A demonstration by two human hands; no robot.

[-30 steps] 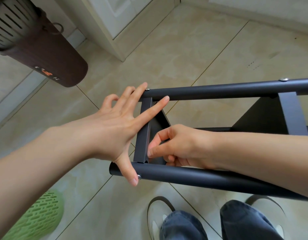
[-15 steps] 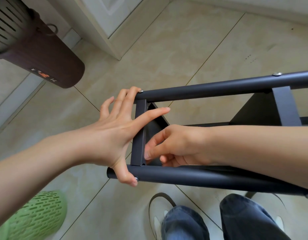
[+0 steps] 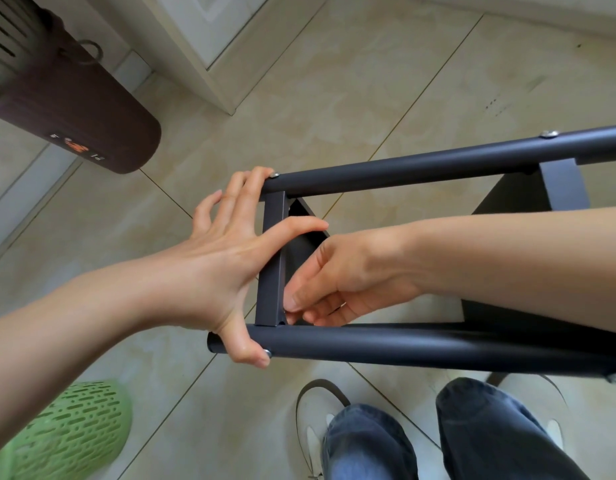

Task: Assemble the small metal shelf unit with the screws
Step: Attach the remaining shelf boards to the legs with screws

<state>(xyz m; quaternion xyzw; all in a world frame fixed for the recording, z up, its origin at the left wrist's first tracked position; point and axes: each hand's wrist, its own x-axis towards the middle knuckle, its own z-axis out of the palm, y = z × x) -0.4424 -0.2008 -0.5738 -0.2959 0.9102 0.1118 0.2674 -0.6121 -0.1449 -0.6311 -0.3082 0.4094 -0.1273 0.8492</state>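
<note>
The dark metal shelf frame lies on its side above the tiled floor, with a far tube (image 3: 420,164) and a near tube (image 3: 403,344) joined by a flat crossbar (image 3: 272,258). My left hand (image 3: 223,258) spans the frame's end. Its fingers touch the far tube's tip beside a screw (image 3: 274,174), and its thumb presses a screw head (image 3: 267,352) on the near tube. My right hand (image 3: 348,275) reaches inside the frame. Its thumb and fingertips pinch a small fastener, hidden by them, at the corner of crossbar and near tube. Another screw (image 3: 548,134) sits further along the far tube.
A brown cylindrical bin (image 3: 74,109) stands at the upper left and a green perforated basket (image 3: 67,434) at the lower left. My legs in jeans (image 3: 368,445) and light shoes are just under the near tube. A white door frame (image 3: 202,46) stands behind.
My left fingers have slid to the far tube's tip, the index finger curling across the crossbar. My right fingertips have moved down into the corner by the near tube.
</note>
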